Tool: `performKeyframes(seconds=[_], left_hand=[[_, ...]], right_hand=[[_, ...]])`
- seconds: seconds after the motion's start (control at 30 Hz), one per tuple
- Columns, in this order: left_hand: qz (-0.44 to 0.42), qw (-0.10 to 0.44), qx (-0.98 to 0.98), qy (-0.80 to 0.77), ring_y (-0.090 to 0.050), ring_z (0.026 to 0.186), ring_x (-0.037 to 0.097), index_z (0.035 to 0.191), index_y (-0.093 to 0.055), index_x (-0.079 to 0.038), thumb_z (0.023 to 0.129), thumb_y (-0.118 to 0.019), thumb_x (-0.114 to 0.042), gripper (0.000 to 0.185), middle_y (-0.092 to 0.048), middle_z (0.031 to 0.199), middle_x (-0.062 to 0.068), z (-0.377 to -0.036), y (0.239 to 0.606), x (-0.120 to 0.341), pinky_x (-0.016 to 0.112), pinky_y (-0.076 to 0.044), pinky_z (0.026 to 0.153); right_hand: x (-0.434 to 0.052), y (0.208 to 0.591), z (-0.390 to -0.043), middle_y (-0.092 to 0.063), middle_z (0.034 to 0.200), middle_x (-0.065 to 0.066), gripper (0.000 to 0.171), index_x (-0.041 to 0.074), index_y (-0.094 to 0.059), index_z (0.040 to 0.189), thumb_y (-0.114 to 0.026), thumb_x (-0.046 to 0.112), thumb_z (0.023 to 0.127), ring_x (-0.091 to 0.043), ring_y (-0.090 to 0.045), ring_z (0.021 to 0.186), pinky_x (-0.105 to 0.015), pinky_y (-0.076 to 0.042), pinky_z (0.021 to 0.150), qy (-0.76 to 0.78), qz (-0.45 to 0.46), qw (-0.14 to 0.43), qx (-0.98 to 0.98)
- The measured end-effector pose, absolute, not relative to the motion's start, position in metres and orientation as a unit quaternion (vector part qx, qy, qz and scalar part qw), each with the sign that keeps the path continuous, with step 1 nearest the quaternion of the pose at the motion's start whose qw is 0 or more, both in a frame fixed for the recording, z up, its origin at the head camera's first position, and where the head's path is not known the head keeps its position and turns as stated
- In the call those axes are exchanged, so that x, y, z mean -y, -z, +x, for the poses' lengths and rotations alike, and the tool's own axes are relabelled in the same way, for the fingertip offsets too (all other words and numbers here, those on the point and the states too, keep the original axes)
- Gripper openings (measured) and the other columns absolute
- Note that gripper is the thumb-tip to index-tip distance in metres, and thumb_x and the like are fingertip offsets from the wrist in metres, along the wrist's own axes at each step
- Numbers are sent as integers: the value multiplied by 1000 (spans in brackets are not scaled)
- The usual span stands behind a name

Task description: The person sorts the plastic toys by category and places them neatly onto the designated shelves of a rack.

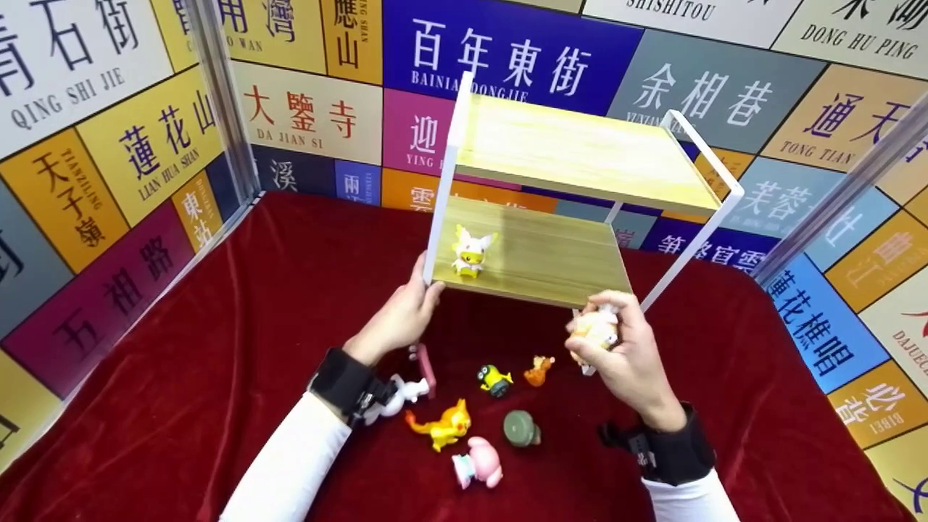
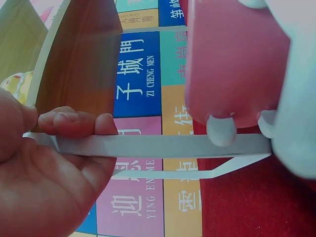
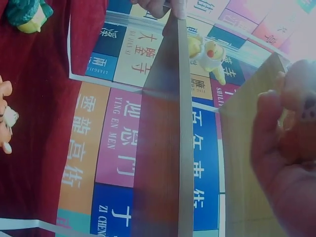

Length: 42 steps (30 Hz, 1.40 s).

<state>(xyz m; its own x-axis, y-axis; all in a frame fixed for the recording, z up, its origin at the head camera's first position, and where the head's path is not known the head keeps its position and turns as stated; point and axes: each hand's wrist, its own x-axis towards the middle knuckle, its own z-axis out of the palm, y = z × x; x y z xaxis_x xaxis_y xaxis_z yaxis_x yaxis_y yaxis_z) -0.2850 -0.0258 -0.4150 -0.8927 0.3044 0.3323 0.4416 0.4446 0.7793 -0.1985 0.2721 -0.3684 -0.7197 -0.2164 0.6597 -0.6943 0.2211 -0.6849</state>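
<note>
Left hand (image 1: 400,319) is gripping the white frame of the two-tier wooden shelf (image 1: 536,254) at its front left corner, fingers curled round the bar. Right hand (image 1: 623,355) is holding a pale toy figure (image 1: 596,330) just below the lower board's front edge. A yellow-eared figure (image 1: 470,252) is standing on the lower board's left side. Other figures are lying on the red cloth (image 1: 217,348) between the wrists.
</note>
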Motion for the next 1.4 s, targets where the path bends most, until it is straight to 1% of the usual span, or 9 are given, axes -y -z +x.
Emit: performKeyframes(seconds=[0.13, 0.33, 0.47, 0.6, 0.7, 0.8, 0.97, 1.13, 1.4], left_hand=[[-219, 67, 848, 478, -59, 76, 22, 158, -17, -4, 109, -42, -18, 57, -63, 87, 14, -285, 415, 26, 40, -52, 72], [-220, 64, 848, 478, -56, 72, 19, 159, -17, -5, 109, -42, -18, 57, -62, 85, 11, -285, 414, 26, 38, -51, 68], [-220, 64, 848, 479, -55, 72, 19, 159, -16, -5, 109, -42, -18, 58, -61, 84, 11, -286, 414, 26, 38, -51, 68], [-220, 63, 847, 479, -56, 72, 19, 159, -15, -4, 109, -42, -18, 59, -63, 86, 15, -286, 415, 27, 38, -51, 69], [-221, 62, 847, 479, -55, 72, 20, 160, -15, -5, 109, -42, -18, 59, -63, 87, 16, -286, 416, 27, 38, -51, 69], [-223, 68, 847, 478, -57, 74, 21, 159, -16, -4, 109, -42, -18, 58, -63, 86, 15, -286, 416, 27, 39, -51, 71], [-225, 73, 846, 477, -60, 79, 23, 159, -16, -4, 109, -42, -17, 58, -63, 87, 13, -286, 415, 27, 41, -53, 75], [-224, 70, 847, 477, -60, 77, 22, 159, -16, -4, 109, -43, -18, 58, -64, 87, 14, -285, 414, 27, 41, -53, 73], [-219, 63, 848, 479, -60, 77, 22, 159, -15, -2, 109, -42, -18, 59, -63, 85, 11, -285, 413, 25, 40, -53, 73]], right_hand=[[-274, 369, -199, -64, 96, -3, 51, -15, -55, 111, -79, -22, 67, -3, -62, 75, -15, -50, 54, -536, 266, 263, 757], [-274, 367, -200, -64, 96, -14, 38, -9, -66, 97, -82, -19, 65, -8, -60, 87, -16, -49, 64, -520, 245, 295, 763], [-273, 365, -198, -63, 92, -2, 35, -6, -62, 101, -80, -14, 72, -8, -57, 76, -17, -47, 58, -509, 210, 281, 786], [-274, 363, -196, -61, 92, 5, 29, -7, -56, 114, -62, -9, 85, -7, -56, 74, -18, -47, 60, -507, 183, 245, 806], [-275, 361, -196, -59, 100, 1, 36, -11, -50, 123, -44, -12, 87, -8, -55, 81, -18, -47, 67, -521, 195, 211, 804], [-276, 361, -196, -56, 108, -3, 42, -14, -41, 131, -36, -15, 89, -8, -55, 87, -18, -47, 72, -535, 216, 182, 796], [-273, 363, -201, -51, 122, -3, 43, -7, -34, 141, -43, -11, 99, -7, -58, 101, -16, -51, 81, -564, 251, 173, 768], [-267, 364, -208, -53, 127, -6, 58, 1, -30, 145, -54, -15, 95, -8, -59, 107, -16, -51, 86, -582, 284, 205, 734], [-254, 346, -227, -59, 125, -17, 57, -14, -39, 134, -67, -18, 84, -8, -64, 99, -19, -55, 82, -542, 247, 206, 776]])
